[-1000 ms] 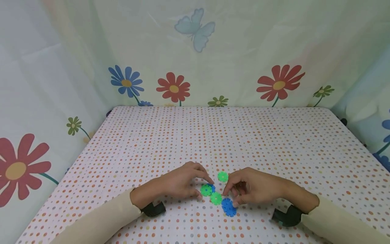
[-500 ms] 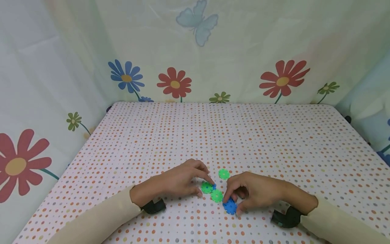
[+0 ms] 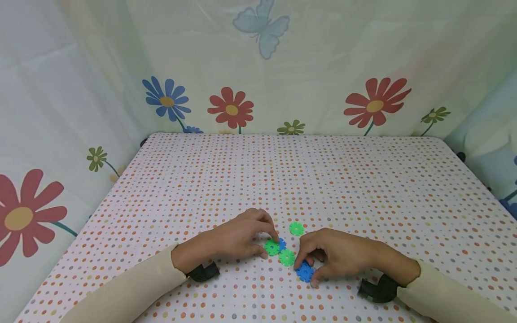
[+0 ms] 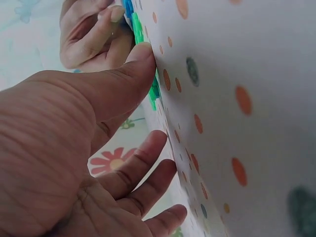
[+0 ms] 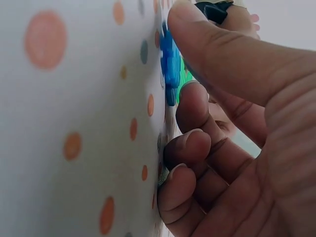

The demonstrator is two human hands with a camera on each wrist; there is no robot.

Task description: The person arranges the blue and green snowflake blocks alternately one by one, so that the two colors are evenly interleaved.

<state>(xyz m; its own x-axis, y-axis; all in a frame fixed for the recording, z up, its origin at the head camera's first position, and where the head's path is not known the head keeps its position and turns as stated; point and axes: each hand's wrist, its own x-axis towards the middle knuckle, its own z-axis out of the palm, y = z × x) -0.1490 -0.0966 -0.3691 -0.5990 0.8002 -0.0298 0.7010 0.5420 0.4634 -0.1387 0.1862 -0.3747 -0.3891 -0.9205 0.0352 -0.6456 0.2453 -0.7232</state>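
Reference part: the middle green disc (image 3: 287, 257), flat on the dotted tablecloth (image 3: 226, 175); the right hand (image 3: 341, 251) is to its right, thumb and forefinger in a narrow pinch, holding the near blue disc (image 3: 305, 272) by opposite edges; that disc sits right of the middle green disc, nearer the person; the left hand (image 3: 242, 233) is to its left, thumb and forefinger moderately apart, astride the left green disc (image 3: 272, 247); finger pressure there cannot be told; the left green disc lies left of the middle green disc, overlapping the far blue disc (image 3: 282, 244); the far green disc (image 3: 296, 229) lies beyond the middle green disc, apart; a flowered curtain (image 3: 315, 54) hangs farther beyond it.
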